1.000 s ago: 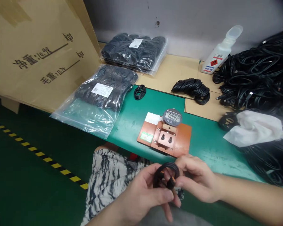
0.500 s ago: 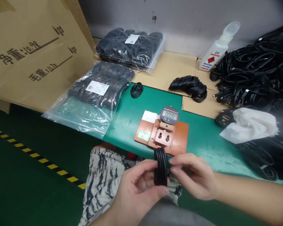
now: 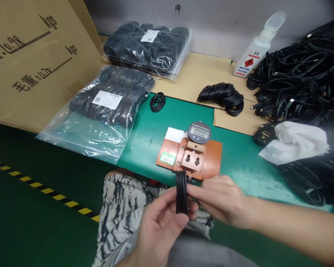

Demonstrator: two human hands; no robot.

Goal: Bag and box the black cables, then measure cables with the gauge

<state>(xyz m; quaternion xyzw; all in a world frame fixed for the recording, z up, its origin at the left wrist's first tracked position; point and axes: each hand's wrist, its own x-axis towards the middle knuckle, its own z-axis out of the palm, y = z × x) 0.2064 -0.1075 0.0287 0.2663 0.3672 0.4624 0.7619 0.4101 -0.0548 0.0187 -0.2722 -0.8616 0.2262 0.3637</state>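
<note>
A small coil of black cable (image 3: 181, 191) stands on edge between my two hands, just off the near edge of the green table (image 3: 239, 159). My left hand (image 3: 158, 226) pinches the coil from below and the left, thumb against its lower rim. My right hand (image 3: 221, 198) closes on the coil's right side with its fingertips. Just beyond the coil lies a copper-coloured fixture plate (image 3: 190, 159) with two holes, and a round digital gauge (image 3: 199, 132) reading 0.000 sits at its far end.
Two clear bags of black coils (image 3: 111, 100) (image 3: 149, 46) lie at left beside a large cardboard box (image 3: 30, 55). A single coil (image 3: 157, 101), a row of coils (image 3: 222, 97), a white bottle (image 3: 257, 46), a heap of loose cables (image 3: 303, 81) and a white cloth (image 3: 295, 142) lie behind.
The coil has turned from lying open-faced between my hands to standing edge-on, and it has risen towards the fixture plate. The view has shifted slightly to the right.
</note>
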